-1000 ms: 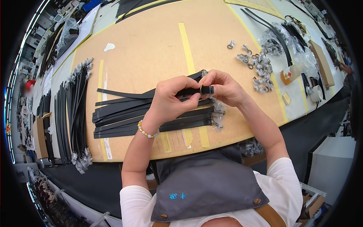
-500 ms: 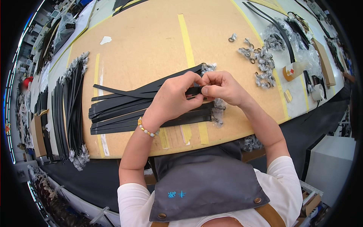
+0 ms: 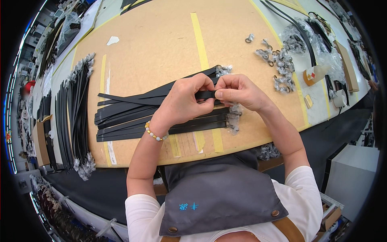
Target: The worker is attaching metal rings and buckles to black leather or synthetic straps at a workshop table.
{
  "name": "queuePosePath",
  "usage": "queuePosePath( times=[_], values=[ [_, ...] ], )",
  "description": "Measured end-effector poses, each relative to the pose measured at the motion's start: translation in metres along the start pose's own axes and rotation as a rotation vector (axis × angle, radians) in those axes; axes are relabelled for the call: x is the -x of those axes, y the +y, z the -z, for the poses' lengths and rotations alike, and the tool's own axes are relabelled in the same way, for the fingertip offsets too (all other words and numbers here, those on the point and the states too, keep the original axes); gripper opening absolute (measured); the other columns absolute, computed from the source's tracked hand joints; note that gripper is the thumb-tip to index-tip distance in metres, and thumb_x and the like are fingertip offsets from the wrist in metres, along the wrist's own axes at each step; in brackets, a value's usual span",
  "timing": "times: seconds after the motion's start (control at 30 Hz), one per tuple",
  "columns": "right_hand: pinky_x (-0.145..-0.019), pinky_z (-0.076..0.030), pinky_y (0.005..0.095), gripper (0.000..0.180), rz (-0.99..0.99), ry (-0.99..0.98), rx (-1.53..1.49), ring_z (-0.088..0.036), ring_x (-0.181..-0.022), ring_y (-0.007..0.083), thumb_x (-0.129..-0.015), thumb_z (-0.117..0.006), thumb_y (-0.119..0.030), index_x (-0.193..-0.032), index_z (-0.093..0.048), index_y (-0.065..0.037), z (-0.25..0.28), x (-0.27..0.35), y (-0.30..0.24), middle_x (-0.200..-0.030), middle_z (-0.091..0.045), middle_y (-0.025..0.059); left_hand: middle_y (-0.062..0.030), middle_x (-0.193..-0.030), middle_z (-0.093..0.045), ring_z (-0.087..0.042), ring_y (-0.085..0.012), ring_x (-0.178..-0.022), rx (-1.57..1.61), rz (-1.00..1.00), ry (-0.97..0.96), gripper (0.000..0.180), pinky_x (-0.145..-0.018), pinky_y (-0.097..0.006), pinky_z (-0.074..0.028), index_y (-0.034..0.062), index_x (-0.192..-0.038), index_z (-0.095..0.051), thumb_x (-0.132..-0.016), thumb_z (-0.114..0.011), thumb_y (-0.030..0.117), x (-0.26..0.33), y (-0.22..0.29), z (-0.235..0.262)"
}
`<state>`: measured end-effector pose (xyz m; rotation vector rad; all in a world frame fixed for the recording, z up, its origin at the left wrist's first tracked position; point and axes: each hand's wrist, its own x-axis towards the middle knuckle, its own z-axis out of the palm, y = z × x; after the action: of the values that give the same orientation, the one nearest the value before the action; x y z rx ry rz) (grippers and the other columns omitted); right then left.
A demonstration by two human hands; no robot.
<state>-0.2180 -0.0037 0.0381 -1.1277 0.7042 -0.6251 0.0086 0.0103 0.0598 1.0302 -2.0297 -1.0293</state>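
Between my two hands runs the end of a black strap (image 3: 204, 94), held just above the table. My left hand (image 3: 182, 100), with a beaded bracelet at the wrist, grips it between thumb and curled fingers. Pinching the strap's right tip are the thumb and forefinger of my right hand (image 3: 238, 93); what lies under those fingertips is hidden. Beneath both hands a pile of flat black straps (image 3: 125, 117) fans out to the left. Clear plastic wraps the fittings (image 3: 234, 117) at the right ends of the piled straps.
Loose plastic-wrapped metal rings (image 3: 284, 64) lie to the right on the tan board (image 3: 153, 44). A bottle of amber liquid (image 3: 312, 76) stands beyond them, near a cardboard strip (image 3: 346, 66). At left hangs a bundle of black straps (image 3: 76, 117) over the table edge.
My left hand has shifted slightly left along the strap, and a bit more of it shows between my hands. My right hand keeps its pinch, almost in the same place.
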Motion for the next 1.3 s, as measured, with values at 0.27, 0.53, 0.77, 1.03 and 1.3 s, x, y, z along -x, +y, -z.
queuePosePath(
  times=[0.27, 0.53, 0.77, 1.03, 1.3],
  values=[
    [-0.056, -0.042, 0.0218, 0.018, 0.017, -0.013, -0.013, -0.056, -0.065, 0.0059, -0.095, -0.074, -0.017, -0.091, -0.065, -0.002, 0.001, -0.001, 0.004, -0.077, -0.063, 0.0002, -0.0068, -0.078, -0.066, -0.061, -0.0102, -0.067, 0.014, -0.019, 0.016, 0.018, -0.058, -0.025, -0.051, -0.0006, -0.092, -0.062, -0.079, -0.074, 0.003, 0.000, 0.001, -0.002],
    [-0.054, -0.040, 0.0213, 0.017, 0.031, -0.001, -0.008, -0.053, -0.064, 0.0043, -0.096, -0.072, -0.015, -0.090, -0.063, -0.001, -0.002, -0.002, 0.005, -0.076, -0.061, -0.0006, -0.0046, -0.078, -0.066, -0.061, -0.0078, -0.069, -0.029, -0.024, 0.013, 0.019, -0.058, -0.022, -0.051, -0.0005, -0.091, -0.063, -0.078, -0.076, 0.002, 0.000, -0.002, -0.001],
    [-0.052, -0.036, 0.0213, 0.015, 0.064, 0.029, -0.044, -0.047, -0.062, 0.0027, -0.098, -0.068, -0.012, -0.089, -0.061, -0.002, -0.006, -0.003, 0.013, -0.074, -0.057, -0.0027, -0.0033, -0.077, -0.067, -0.059, -0.0049, -0.068, -0.036, -0.070, 0.032, 0.019, -0.056, -0.021, -0.050, -0.0001, -0.091, -0.065, -0.077, -0.077, 0.002, 0.000, 0.000, -0.002],
    [-0.055, -0.041, 0.0224, 0.019, 0.048, -0.040, -0.032, -0.052, -0.064, 0.0049, -0.100, -0.068, -0.018, -0.092, -0.063, -0.003, -0.004, -0.002, 0.006, -0.075, -0.059, -0.0015, -0.0029, -0.076, -0.067, -0.060, -0.0091, -0.063, -0.139, -0.234, 0.062, 0.017, -0.053, -0.023, -0.048, 0.0031, -0.089, -0.066, -0.076, -0.076, 0.004, 0.000, -0.003, 0.001],
    [-0.057, -0.040, 0.0222, 0.028, 0.002, -0.098, 0.117, -0.049, -0.065, 0.0035, -0.103, -0.067, -0.029, -0.091, -0.064, -0.004, -0.004, 0.000, 0.002, -0.075, -0.058, -0.0042, -0.0105, -0.084, -0.070, -0.070, -0.0269, -0.074, -0.152, -0.245, 0.035, 0.018, -0.063, -0.034, -0.055, 0.0036, -0.092, -0.065, -0.076, -0.074, 0.003, 0.003, 0.001, 0.001]
  ],
)
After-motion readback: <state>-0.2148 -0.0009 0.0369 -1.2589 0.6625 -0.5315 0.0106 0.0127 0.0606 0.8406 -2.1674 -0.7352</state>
